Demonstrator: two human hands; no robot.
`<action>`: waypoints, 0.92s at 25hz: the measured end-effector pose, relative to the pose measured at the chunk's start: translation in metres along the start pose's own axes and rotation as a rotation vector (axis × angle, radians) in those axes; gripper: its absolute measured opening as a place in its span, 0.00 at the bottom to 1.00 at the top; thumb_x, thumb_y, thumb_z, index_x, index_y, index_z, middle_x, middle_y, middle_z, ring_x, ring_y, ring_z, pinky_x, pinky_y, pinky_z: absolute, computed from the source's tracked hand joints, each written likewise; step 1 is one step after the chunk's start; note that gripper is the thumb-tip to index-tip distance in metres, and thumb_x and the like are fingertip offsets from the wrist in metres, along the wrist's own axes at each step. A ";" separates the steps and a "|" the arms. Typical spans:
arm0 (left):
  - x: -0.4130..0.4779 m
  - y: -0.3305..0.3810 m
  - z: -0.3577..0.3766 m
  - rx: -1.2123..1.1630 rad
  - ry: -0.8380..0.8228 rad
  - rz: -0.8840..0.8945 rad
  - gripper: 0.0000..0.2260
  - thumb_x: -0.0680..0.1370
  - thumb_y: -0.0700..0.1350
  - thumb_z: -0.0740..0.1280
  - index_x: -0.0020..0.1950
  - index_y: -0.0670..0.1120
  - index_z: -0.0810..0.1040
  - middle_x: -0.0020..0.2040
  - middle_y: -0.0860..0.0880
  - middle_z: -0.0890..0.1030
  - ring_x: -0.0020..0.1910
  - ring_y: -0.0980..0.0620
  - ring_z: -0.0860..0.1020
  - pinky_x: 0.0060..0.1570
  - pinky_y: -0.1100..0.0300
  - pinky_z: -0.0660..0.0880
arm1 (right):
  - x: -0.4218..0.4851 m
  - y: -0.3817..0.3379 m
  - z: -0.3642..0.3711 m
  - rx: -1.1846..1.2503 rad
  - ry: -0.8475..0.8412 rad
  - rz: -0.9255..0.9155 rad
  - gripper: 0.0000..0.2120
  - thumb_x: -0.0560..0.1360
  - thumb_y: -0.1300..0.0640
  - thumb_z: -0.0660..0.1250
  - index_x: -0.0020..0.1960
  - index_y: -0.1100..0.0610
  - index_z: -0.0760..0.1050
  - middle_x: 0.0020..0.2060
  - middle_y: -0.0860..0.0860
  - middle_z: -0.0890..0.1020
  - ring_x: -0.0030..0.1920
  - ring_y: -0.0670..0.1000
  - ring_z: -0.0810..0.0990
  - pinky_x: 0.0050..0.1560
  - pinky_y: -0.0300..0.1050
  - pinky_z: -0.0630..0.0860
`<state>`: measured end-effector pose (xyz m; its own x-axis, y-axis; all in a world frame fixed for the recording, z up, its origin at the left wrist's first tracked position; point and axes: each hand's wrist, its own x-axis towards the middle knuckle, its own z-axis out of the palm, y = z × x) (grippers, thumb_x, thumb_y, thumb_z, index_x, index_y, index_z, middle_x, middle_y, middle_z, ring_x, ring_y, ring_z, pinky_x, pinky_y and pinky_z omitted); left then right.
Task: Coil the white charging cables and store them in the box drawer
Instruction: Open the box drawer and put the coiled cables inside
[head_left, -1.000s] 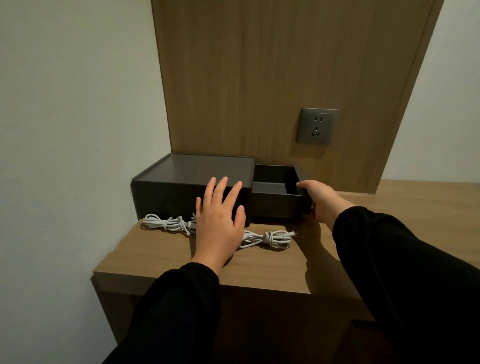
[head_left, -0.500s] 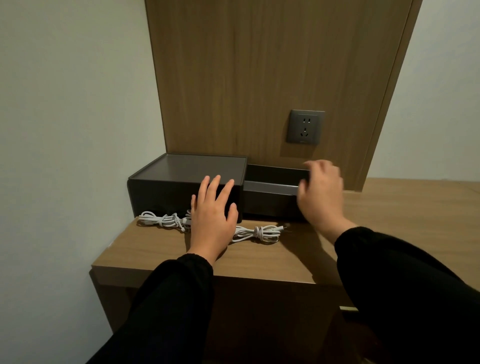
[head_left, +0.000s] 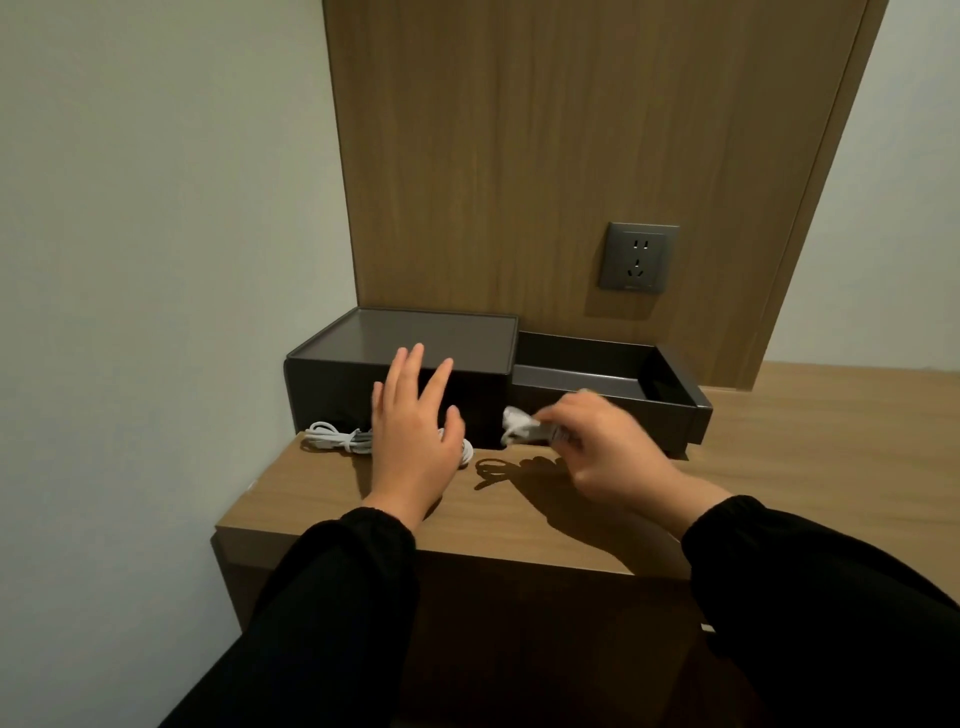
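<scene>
Pinching a bundled white cable (head_left: 519, 425) at its end, the right hand (head_left: 608, 449) holds it just above the desk (head_left: 789, 447), close in front of the open drawer (head_left: 675, 411) that sticks out from the right side of the dark box (head_left: 431, 338). The left hand (head_left: 413, 439) is spread flat with straight fingers against the box front, partly covering a second white cable (head_left: 337, 439) that lies coiled on the desk at the foot of the box. A grey wall socket (head_left: 638, 257) sits on the wooden panel above the drawer.
</scene>
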<state>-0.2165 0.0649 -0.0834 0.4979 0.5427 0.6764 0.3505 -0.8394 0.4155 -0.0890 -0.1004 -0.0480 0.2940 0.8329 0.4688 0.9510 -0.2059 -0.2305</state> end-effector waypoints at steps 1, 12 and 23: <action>0.001 -0.012 -0.006 0.060 0.011 0.050 0.23 0.79 0.45 0.60 0.75 0.50 0.63 0.78 0.47 0.56 0.77 0.50 0.48 0.74 0.48 0.45 | 0.004 0.003 -0.005 0.038 0.142 0.025 0.16 0.73 0.61 0.66 0.60 0.53 0.74 0.51 0.46 0.77 0.52 0.45 0.73 0.53 0.38 0.72; 0.011 -0.052 -0.012 0.195 0.022 -0.169 0.26 0.79 0.49 0.60 0.76 0.49 0.58 0.78 0.45 0.55 0.77 0.47 0.46 0.74 0.44 0.54 | 0.124 0.029 -0.002 0.397 -0.036 0.899 0.08 0.74 0.59 0.67 0.42 0.63 0.72 0.34 0.55 0.76 0.33 0.51 0.76 0.33 0.42 0.75; 0.008 -0.047 -0.016 0.190 -0.012 -0.176 0.28 0.79 0.48 0.61 0.77 0.49 0.55 0.78 0.46 0.52 0.77 0.47 0.44 0.74 0.48 0.56 | 0.094 -0.015 0.020 0.117 0.466 0.229 0.07 0.74 0.61 0.63 0.51 0.59 0.75 0.45 0.52 0.76 0.46 0.49 0.74 0.47 0.43 0.74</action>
<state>-0.2418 0.1085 -0.0876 0.4249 0.6812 0.5961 0.5749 -0.7118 0.4036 -0.0775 -0.0089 -0.0178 0.5299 0.4509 0.7183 0.8480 -0.2748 -0.4531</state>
